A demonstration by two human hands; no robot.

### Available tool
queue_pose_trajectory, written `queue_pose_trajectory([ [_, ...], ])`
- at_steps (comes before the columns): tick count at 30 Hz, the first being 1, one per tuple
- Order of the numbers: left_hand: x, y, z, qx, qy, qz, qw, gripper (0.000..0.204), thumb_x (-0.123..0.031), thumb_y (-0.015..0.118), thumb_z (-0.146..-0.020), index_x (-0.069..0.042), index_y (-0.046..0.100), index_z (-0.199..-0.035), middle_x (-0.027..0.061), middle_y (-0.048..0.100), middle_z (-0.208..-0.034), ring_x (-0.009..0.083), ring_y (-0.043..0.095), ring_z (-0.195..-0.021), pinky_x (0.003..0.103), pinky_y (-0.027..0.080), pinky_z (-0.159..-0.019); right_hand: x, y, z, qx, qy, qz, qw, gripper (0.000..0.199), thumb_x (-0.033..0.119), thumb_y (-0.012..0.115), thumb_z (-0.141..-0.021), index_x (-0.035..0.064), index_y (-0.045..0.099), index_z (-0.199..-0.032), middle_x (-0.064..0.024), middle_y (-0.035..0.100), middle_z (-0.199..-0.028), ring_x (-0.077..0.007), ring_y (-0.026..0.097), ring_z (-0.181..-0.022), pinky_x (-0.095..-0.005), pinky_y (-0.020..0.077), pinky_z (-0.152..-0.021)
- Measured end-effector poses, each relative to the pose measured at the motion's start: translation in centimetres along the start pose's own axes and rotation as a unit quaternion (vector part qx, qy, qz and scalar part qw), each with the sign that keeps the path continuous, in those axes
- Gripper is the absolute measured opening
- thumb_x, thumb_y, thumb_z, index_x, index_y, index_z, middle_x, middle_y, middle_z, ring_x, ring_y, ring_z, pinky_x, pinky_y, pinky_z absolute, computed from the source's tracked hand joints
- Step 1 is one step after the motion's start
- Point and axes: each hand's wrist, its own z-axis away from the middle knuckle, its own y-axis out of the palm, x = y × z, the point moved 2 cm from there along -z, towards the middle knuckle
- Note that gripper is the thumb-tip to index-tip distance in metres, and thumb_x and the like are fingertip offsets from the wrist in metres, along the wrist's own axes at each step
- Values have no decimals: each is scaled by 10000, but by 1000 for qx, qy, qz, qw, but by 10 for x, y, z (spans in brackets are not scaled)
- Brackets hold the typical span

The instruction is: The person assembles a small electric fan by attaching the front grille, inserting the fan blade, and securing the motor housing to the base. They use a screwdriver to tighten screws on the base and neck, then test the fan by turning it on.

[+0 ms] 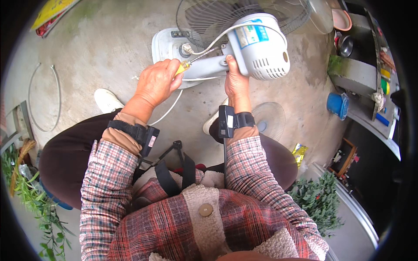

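A white electric fan (271, 52) lies on its side on the concrete floor, its pole (202, 68) running left to the base (160, 45). My left hand (156, 83) is closed round the yellow handle of a screwdriver (184, 66). The metal shaft points up and right, its tip close to the joint below the motor housing. With the thumb on the fan's neck, my right hand (237, 87) grips it beside the housing; the other fingers are mostly hidden. A white power cord ends in a plug (187, 48) by the base. Beyond the housing spreads the dark wire grille (196, 26).
A round wire fan guard (275, 124) lies on the floor beyond my right knee. A blue container (337, 105) and a concrete shelf (352, 74) stand at the right. Green plants (320, 202) flank me; a bent pale hose (58, 93) lies at the left.
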Motion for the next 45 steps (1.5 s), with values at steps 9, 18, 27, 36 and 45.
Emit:
queue_pose_trajectory([
  [9,-19,-47,-13,98,-28,-78,992,210,-243,648,-827,-93,540,-927,95,641,-883,312,641,-817,439,521,-677,-5,22,17,55,1,67,996,621,158,811,-745,26,498,-1264,-44,551,-1171,-166,511,-1058,-319,411,-948],
  [18,-17,-59,-13,100,-20,-84,991,194,-209,648,-819,-69,538,-897,130,642,-848,353,635,-794,453,504,-659,-50,33,18,61,-230,309,921,455,294,739,-804,22,603,-1143,-100,610,-1128,-239,541,-1058,-358,420,-937],
  [27,-4,-69,4,141,-88,-96,981,205,-213,655,-841,-65,584,-963,172,668,-861,364,648,-775,432,508,-670,-61,67,50,7,-178,203,963,333,156,659,-824,42,584,-1127,-138,604,-1164,-319,564,-1097,-377,461,-924],
  [36,26,-71,25,201,-175,47,963,340,-116,663,-843,-3,591,-1156,109,702,-919,184,658,-829,313,512,-764,-58,86,67,-9,-92,22,995,354,150,691,-732,94,610,-1073,-133,563,-1073,-347,546,-1017,-429,456,-884],
  [45,38,-60,34,239,-193,74,949,146,-170,599,-892,-36,657,-894,53,648,-751,172,605,-685,341,489,-624,-34,85,71,-30,-130,174,976,335,134,658,-723,87,565,-1042,-116,514,-1075,-337,510,-1033,-434,448,-904],
])
